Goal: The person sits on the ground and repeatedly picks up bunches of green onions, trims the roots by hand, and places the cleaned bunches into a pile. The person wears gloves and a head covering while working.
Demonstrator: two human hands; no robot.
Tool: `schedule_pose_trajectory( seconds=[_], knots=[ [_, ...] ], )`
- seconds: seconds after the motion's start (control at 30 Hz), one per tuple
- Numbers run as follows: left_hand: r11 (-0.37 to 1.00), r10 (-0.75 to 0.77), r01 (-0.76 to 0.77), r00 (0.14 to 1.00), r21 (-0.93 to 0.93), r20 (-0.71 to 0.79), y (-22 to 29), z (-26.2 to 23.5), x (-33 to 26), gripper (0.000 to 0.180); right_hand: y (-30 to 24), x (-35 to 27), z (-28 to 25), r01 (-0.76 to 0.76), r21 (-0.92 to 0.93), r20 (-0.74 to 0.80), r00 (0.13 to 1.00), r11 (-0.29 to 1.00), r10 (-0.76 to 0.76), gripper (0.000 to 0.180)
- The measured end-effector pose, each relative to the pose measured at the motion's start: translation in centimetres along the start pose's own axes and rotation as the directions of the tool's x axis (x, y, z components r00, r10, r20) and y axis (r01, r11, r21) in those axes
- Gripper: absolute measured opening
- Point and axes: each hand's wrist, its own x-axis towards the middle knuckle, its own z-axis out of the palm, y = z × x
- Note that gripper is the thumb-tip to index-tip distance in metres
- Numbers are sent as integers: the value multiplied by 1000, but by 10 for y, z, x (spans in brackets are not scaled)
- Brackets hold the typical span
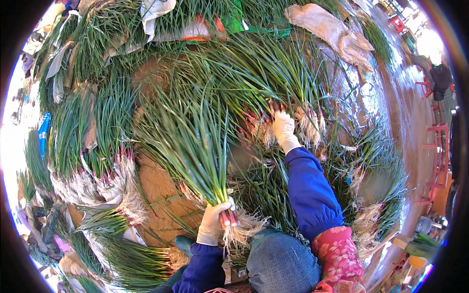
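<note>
My left hand [213, 220], in a pale glove, is closed around a bunch of green onions [195, 161] just above its roots. The long green leaves fan up and to the left, while the reddish-white bases and stringy roots hang below my fingers. Farther off and to the right, my gloved right hand [284, 128] reaches into a pile of green onions [264, 73] lying on the ground. Its fingers are at the reddish stems, beside a clump of pale roots [308, 128]. The fingertips are partly hidden among the stems.
Bundled green onions [93, 171] lie in rows at the left, roots toward me. More onions [371, 205] are heaped at the right. A pale sack [332, 34] lies at the far right, and red stools [437, 161] stand along the right edge. Brown ground [159, 200] shows left of centre.
</note>
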Motion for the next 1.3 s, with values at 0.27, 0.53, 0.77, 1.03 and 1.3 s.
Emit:
schedule_pose_trajectory(
  seconds=[0.27, 0.53, 0.77, 1.03, 1.3],
  knots=[
    [924, 219, -218, 975, -315, -35, 11, -1, 9, 34, 35, -49, -42, 51, 826, 20, 993, 561, -121, 22],
    [925, 254, -262, 965, -276, -64, 15, -14, -10, 27, -23, -156, -46, 281, 903, 156, 491, 326, -857, 29],
    [797, 501, -346, 836, -495, 223, 48, -43, -26, 31, 8, -80, -34, 916, 384, -171, 192, 114, -966, 19],
    [838, 413, -338, 906, -428, 92, 51, -24, -16, 31, 47, 74, 29, 95, -48, 71, 993, 994, -91, 20],
    [941, 170, -182, 983, -284, -67, 21, -11, 22, 34, 36, -19, -66, -190, 919, 215, 976, 344, -34, 16]
  ],
)
